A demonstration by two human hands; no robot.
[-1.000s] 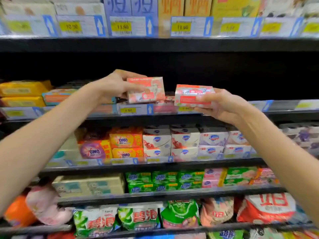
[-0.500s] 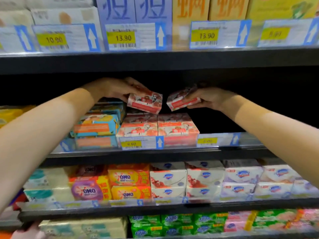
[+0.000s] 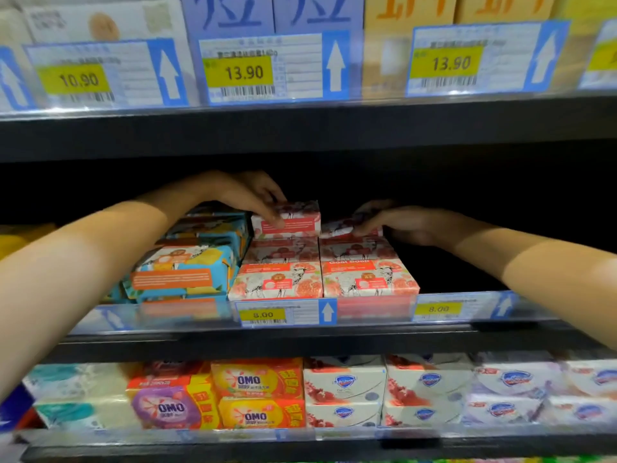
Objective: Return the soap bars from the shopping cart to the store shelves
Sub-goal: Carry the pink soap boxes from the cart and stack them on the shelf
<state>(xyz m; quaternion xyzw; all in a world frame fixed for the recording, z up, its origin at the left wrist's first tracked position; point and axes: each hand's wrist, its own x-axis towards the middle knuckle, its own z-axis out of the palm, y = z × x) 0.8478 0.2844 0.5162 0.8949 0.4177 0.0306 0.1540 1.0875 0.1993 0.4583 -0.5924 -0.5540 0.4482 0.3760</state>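
L hand (image 3: pixel 248 198) gripped a red-white soap bar (image 3: pixel 293 222) atop the left goat-soap stack (image 3: pixel 277 282). R hand (image 3: pixel 410 225) held a second bar (image 3: pixel 340 228), tilted, on the right stack (image 3: pixel 367 279), mid shelf (image 3: pixel 300 342).

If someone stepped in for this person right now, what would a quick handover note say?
The left hand grips a red-and-white soap box, set on top of the left stack of matching goat soap boxes on the 8.00 shelf.
The right hand pinches a second soap box, tilted, low over the right stack; whether it touches, I cannot tell.
Done: both boxes brought to their place.
Left: settle the tilted one flat, let go of both, fetch any more from the cart, which is out of view.
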